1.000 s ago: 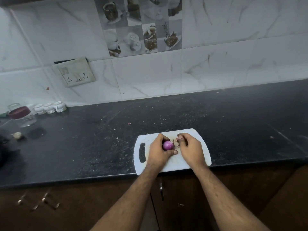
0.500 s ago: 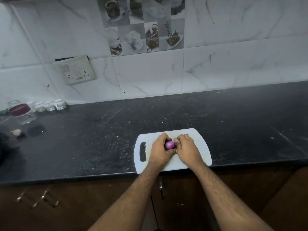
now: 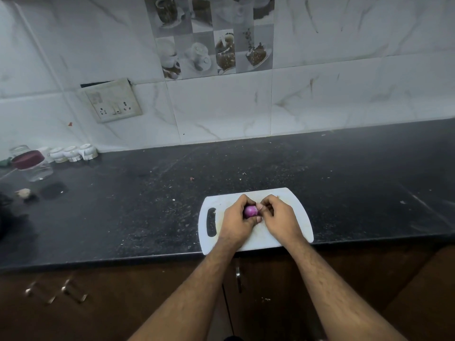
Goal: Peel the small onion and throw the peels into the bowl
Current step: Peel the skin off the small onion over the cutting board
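Onion: one small purple onion (image 3: 250,211), held over the middle of the white cutting board (image 3: 299,212), at 6 o'clock on the black counter (image 3: 344,173).
Left hand (image 3: 236,219): fingers curled round the onion, gripping it.
Right hand (image 3: 280,217): thumb and fingertips pinching at the onion's right side.
Boards: one.
Jars: one clear jar with maroon lid (image 3: 32,164), at 9 o'clock.
White cups (image 3: 71,153): three, beside the jar.
Wall socket plate (image 3: 112,100): one, at 11 o'clock.

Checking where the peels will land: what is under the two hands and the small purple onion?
The white plastic cutting board lies under the left hand, right hand and small purple onion, on the black counter. The hands cover the board's middle, so any peels there are hidden.
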### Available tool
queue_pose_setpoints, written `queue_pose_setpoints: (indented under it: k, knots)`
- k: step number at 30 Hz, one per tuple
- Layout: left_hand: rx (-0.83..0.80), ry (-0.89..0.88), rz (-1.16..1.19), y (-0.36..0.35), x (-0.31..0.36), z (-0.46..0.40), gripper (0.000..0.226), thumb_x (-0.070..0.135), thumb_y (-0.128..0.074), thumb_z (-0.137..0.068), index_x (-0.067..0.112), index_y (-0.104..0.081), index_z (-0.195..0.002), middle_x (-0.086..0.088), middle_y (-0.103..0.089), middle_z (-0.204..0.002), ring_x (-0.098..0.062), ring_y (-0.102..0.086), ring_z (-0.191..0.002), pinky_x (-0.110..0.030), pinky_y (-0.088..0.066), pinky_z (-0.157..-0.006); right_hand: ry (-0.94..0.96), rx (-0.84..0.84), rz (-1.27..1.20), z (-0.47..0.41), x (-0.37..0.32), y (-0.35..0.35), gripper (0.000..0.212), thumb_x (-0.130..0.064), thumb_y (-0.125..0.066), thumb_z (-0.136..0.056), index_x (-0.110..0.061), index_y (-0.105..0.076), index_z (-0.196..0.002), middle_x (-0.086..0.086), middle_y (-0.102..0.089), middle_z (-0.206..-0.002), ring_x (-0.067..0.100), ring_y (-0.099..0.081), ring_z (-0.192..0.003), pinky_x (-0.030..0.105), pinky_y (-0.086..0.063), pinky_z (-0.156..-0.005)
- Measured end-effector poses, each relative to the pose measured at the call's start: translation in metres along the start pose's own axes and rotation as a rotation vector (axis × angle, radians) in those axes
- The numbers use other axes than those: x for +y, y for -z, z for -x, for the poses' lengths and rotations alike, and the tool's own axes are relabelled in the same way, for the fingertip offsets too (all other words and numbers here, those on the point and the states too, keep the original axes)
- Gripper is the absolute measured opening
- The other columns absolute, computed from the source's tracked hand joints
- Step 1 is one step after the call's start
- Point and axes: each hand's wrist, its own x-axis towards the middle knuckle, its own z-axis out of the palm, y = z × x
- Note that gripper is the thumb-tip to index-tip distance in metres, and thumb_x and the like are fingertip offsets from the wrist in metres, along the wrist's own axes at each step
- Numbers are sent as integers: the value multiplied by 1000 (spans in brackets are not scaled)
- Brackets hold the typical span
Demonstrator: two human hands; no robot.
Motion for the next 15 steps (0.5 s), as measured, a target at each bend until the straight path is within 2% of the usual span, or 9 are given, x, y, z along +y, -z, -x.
queue_pose_setpoints:
  k: [3,7,9,11,14,15]
  knots:
    - [-21,-49,-60,0,2,1,31,4,-75,-86,21,-64,-109,10,-71,-103,1,-63,-94,-8,-47,-85,-42,-33,74,-1,-2,-1,21,-40,-55,-101,-21,-63,-95,-7,-69,-88,15,-64,-85,35,-52,-77]
    - [0,-69,-188,-5,4,-2,30,7,-67,-93,16,-70,-121,3,-70,-116,-11,-63,-105,-27,-50,-99,-39,-86,170,-2,-5,-2,31,-42,-46,-104,-18,-65,-104,-3,-69,-93,17,-63,-88,38,-51,-78]
    - [26,-48,-212,-7,6,-4,33,12,-66,-95,15,-69,-127,0,-70,-123,-14,-64,-111,-30,-50,-104,-45,-84,119,-2,-4,-1,29,-38,-45,-105,-18,-65,-106,-2,-71,-96,18,-65,-91,38,-52,-82]
    - [28,-11,-179,-5,6,-5,39,14,-69,-94,15,-67,-133,-2,-71,-129,-14,-64,-117,-31,-48,-109,-64,-17,17,-1,-2,1,25,-32,-47,-105,-16,-66,-106,-2,-72,-97,18,-66,-92,35,-52,-82]
    - [18,51,-96,-2,4,-4,47,15,-75,-91,18,-65,-137,0,-71,-131,-10,-63,-118,-27,-46,-111,-95,176,-75,4,1,5,15,-14,-54,-102,-14,-67,-111,-1,-71,-102,18,-67,-98,26,-49,-83]
    - [18,59,-87,-2,4,-4,50,15,-76,-90,19,-64,-138,1,-71,-131,-10,-63,-118,-24,-45,-110,-95,210,-74,4,1,6,24,-5,-53,-100,-15,-66,-118,-1,-69,-110,17,-66,-104,24,-48,-88]
